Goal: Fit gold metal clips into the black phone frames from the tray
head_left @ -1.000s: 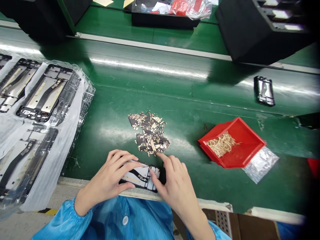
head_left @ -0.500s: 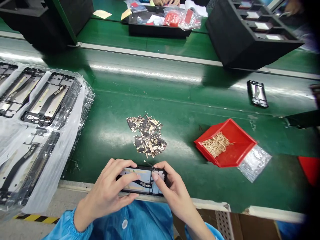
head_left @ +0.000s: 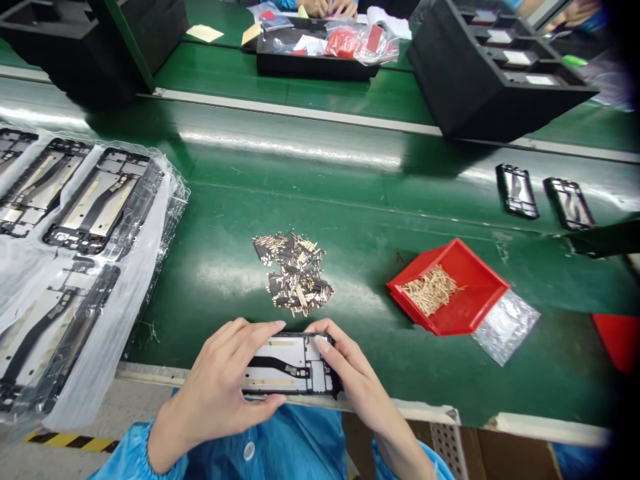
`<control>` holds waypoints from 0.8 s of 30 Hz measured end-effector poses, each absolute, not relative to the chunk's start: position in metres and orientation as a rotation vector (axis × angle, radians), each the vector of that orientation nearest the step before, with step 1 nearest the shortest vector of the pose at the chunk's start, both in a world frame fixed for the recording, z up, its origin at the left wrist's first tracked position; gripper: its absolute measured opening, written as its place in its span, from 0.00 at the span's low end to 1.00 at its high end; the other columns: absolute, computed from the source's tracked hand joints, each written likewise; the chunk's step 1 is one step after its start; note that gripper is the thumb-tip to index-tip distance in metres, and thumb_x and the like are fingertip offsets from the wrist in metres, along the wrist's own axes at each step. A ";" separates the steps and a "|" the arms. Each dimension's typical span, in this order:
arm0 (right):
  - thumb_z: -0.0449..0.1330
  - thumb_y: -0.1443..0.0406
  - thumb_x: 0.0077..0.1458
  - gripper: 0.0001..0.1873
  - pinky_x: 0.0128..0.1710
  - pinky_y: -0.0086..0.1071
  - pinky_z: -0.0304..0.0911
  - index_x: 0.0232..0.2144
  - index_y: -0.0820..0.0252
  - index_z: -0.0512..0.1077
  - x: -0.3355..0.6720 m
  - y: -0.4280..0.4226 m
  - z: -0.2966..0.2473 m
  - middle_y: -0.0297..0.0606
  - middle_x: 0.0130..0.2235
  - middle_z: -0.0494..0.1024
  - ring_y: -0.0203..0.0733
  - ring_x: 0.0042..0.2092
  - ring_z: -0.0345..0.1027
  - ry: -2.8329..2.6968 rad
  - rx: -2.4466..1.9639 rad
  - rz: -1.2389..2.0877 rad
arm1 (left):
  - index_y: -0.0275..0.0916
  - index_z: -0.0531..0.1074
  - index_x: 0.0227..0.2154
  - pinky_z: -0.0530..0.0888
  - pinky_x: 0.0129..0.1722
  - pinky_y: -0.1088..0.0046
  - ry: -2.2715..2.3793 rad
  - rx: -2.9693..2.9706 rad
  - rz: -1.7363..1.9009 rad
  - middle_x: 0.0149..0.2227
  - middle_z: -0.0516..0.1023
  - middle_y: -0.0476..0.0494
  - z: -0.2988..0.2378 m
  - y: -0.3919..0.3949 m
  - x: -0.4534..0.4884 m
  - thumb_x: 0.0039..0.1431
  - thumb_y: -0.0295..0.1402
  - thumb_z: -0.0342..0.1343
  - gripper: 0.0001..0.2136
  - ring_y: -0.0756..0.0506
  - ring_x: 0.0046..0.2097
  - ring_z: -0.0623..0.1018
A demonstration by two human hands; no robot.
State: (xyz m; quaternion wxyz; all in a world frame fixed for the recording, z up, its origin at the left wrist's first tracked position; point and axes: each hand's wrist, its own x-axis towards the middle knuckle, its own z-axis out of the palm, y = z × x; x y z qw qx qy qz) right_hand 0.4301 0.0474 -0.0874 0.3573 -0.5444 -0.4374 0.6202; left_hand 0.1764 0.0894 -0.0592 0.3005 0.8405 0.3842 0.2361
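Note:
A phone frame with a black flex cable lies face up between my two hands at the table's front edge. My left hand grips its left end, thumb along the near side and fingers along the far side. At the right end, my right hand holds the frame, with the thumb on its upper right corner and the index finger along the far edge. Just beyond lies a pile of small dark and gold-coloured strips. To the right, a red bin contains many thin tan pieces.
On the left, a plastic tray holds several phone frames. Two more phone frames, one left and one right, lie at the far right. Black bins stand beyond. A co-worker's hands show at the top. A clear bag lies by the red bin.
My left index finger has moved from over the frame to its far edge. My right thumb has shifted up toward the corner. A second phone frame has come into view at the far right.

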 end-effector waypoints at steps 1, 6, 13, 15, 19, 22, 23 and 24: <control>0.57 0.52 0.79 0.14 0.44 0.32 0.70 0.52 0.53 0.75 0.433 0.049 -0.087 0.36 0.42 0.78 0.42 0.42 0.72 -1.230 -1.417 1.513 | 0.42 0.62 0.72 0.81 0.51 0.58 1.021 2.233 0.612 0.57 0.84 0.39 -0.059 0.089 0.176 0.58 0.33 0.72 0.40 0.37 0.49 0.82; 0.64 0.69 0.73 0.08 0.46 0.33 0.74 0.50 0.52 0.78 0.439 0.059 -0.085 0.38 0.45 0.81 0.43 0.45 0.77 -1.596 -1.279 0.942 | 0.44 0.65 0.70 0.79 0.56 0.52 1.014 2.286 0.552 0.58 0.83 0.38 -0.058 0.088 0.174 0.60 0.35 0.72 0.37 0.35 0.52 0.82; 0.63 0.78 0.69 0.15 0.43 0.33 0.77 0.48 0.56 0.80 0.439 0.062 -0.091 0.41 0.43 0.83 0.42 0.42 0.80 -1.758 -1.100 0.750 | 0.42 0.72 0.54 0.77 0.43 0.63 1.016 2.189 0.765 0.46 0.85 0.42 -0.065 0.091 0.179 0.74 0.30 0.63 0.11 0.42 0.42 0.82; 0.62 0.79 0.68 0.15 0.43 0.34 0.78 0.49 0.57 0.80 0.439 0.062 -0.094 0.41 0.43 0.83 0.43 0.42 0.81 -1.753 -1.049 0.758 | 0.42 0.73 0.49 0.75 0.39 0.66 1.066 2.134 0.900 0.41 0.85 0.45 -0.068 0.090 0.183 0.74 0.25 0.62 0.07 0.44 0.38 0.80; 0.62 0.79 0.68 0.15 0.43 0.36 0.78 0.49 0.58 0.80 0.438 0.061 -0.093 0.43 0.43 0.83 0.45 0.42 0.80 -1.756 -0.979 0.778 | 0.43 0.71 0.40 0.75 0.39 0.66 1.098 2.040 1.061 0.39 0.87 0.48 -0.069 0.086 0.190 0.71 0.20 0.64 0.11 0.45 0.37 0.80; 0.62 0.78 0.68 0.14 0.41 0.36 0.76 0.48 0.57 0.79 0.436 0.058 -0.086 0.42 0.42 0.82 0.44 0.41 0.78 -1.713 -1.043 0.818 | 0.43 0.69 0.36 0.75 0.41 0.64 1.118 2.065 1.135 0.40 0.89 0.50 -0.071 0.082 0.191 0.69 0.17 0.63 0.14 0.45 0.38 0.80; 0.63 0.78 0.68 0.14 0.41 0.36 0.76 0.47 0.56 0.79 0.435 0.056 -0.084 0.41 0.41 0.81 0.44 0.41 0.78 -1.690 -1.078 0.848 | 0.44 0.69 0.35 0.74 0.43 0.62 1.135 2.081 1.150 0.41 0.90 0.51 -0.072 0.080 0.191 0.68 0.16 0.63 0.15 0.45 0.39 0.80; 0.64 0.77 0.68 0.13 0.41 0.37 0.75 0.46 0.55 0.79 0.434 0.055 -0.083 0.40 0.41 0.81 0.44 0.41 0.78 -1.665 -1.107 0.880 | 0.44 0.68 0.34 0.74 0.44 0.60 1.157 2.098 1.162 0.41 0.90 0.52 -0.074 0.078 0.190 0.68 0.16 0.63 0.15 0.44 0.39 0.80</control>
